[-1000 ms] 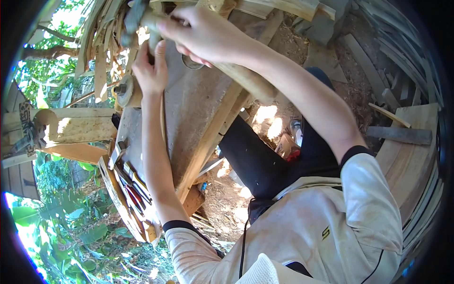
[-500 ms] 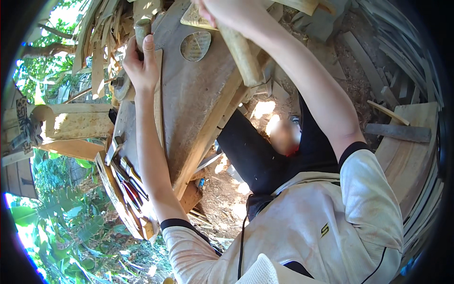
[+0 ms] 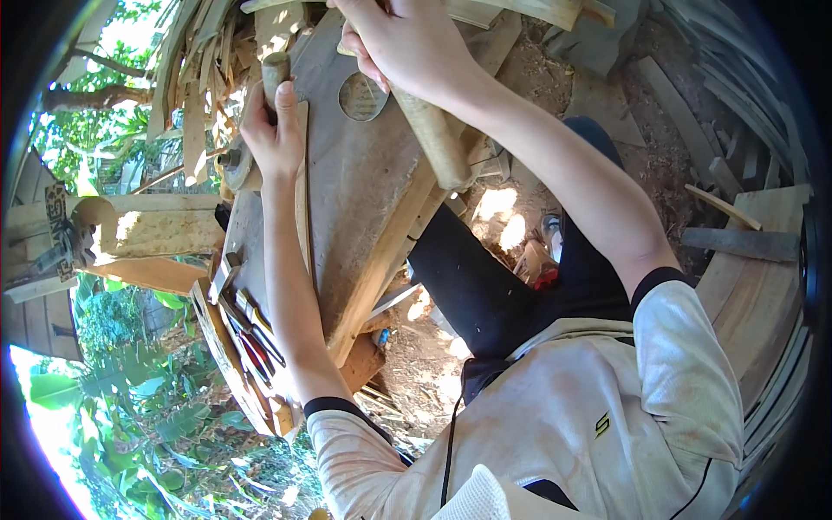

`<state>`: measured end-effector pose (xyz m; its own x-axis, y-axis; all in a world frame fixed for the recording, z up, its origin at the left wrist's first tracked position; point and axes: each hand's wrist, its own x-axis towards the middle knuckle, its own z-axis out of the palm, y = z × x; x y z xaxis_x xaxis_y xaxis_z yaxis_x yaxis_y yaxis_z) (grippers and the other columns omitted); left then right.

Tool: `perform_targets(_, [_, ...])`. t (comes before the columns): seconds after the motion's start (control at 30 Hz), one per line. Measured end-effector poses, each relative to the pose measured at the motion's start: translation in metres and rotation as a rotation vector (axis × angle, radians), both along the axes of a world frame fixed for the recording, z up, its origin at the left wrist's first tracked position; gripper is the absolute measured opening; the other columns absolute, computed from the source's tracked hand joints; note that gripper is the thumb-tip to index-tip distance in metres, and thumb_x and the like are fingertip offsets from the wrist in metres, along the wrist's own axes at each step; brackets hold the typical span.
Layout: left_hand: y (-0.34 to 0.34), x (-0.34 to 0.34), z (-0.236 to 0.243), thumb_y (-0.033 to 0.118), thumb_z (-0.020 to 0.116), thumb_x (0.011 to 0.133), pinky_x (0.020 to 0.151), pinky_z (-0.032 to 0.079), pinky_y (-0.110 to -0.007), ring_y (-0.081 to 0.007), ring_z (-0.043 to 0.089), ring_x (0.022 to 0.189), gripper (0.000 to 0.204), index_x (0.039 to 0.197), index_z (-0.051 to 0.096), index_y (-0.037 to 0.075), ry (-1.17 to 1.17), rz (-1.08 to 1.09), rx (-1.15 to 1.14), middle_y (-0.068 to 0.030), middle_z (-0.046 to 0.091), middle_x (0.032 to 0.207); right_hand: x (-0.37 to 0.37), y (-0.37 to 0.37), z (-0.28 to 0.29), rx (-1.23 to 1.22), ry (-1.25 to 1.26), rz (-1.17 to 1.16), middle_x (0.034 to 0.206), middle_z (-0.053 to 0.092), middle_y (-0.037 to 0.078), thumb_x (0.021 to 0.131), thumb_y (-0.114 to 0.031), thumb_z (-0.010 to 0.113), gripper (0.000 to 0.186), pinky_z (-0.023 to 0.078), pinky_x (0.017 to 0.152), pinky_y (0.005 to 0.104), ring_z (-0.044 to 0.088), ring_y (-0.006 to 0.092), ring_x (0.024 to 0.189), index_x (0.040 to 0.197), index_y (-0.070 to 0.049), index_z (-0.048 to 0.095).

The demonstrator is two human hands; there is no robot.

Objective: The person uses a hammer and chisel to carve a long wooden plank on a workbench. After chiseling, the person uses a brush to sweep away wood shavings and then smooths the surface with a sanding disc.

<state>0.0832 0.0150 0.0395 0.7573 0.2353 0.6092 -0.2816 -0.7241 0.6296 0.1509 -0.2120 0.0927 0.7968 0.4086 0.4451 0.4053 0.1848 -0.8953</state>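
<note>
My left hand [image 3: 274, 143] is closed around a short, round wooden handle [image 3: 276, 69], which stands up past the thumb. Whatever the handle belongs to is hidden. My right hand [image 3: 407, 43], raised over the far part of the wooden bench [image 3: 347, 199], is wrapped round a thick wooden stick [image 3: 433, 143]. One end of the stick points back toward me; its other end is out of sight. Between the two hands a round, pale patch [image 3: 362, 97] shows on the bench top. A thin wooden strip [image 3: 303, 191] lies along the bench beside my left wrist.
At the bench's left side a wooden rack [image 3: 221, 355] holds several hand tools, with red-handled pliers [image 3: 254, 354] among them. A heavy beam [image 3: 156, 227] lies further left. Boards [image 3: 745, 286] are piled at the right, and offcuts lie on the dirt floor [image 3: 598, 82].
My right hand and its stick have come slightly lower and nearer to me. The whole view has shifted a little to the right. Both grips stay closed.
</note>
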Motion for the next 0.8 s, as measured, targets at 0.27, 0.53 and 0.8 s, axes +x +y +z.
perform_targets(0.27, [0.015,-0.003,-0.007,0.022,0.056,0.101,0.044,0.031,-0.023,-0.0053,0.043,0.051,0.022,0.099,0.06,0.001,-0.116,-0.02,0.069,0.0014,0.051,0.064,-0.049,-0.013,-0.067,-0.188,0.059,0.297,0.062,0.055,0.004,0.104,-0.033,0.054,0.035,0.04,0.05,0.0352,0.052,0.0149,0.051,0.093,0.0,0.058])
perform_targets(0.53, [0.055,-0.04,0.065,0.029,0.069,0.095,0.039,0.02,-0.025,-0.0046,0.031,0.041,0.036,0.071,0.054,0.007,-0.149,0.064,-0.618,0.0061,0.038,0.053,-0.098,-0.082,-0.118,0.017,0.572,0.258,0.063,0.046,-0.004,0.104,-0.017,0.054,0.023,0.032,0.038,0.0192,0.039,0.0015,0.044,0.119,-0.001,0.053])
perform_targets(0.8, [-0.006,-0.108,0.134,0.035,0.077,0.087,0.045,0.036,-0.028,-0.0064,0.049,0.048,0.037,0.083,0.07,-0.002,0.085,0.374,0.163,0.001,0.054,0.055,-0.097,-0.181,-0.147,-0.247,0.501,0.054,0.062,0.046,-0.002,0.105,-0.02,0.053,0.018,0.035,0.036,0.0207,0.04,0.004,0.041,0.109,-0.003,0.054])
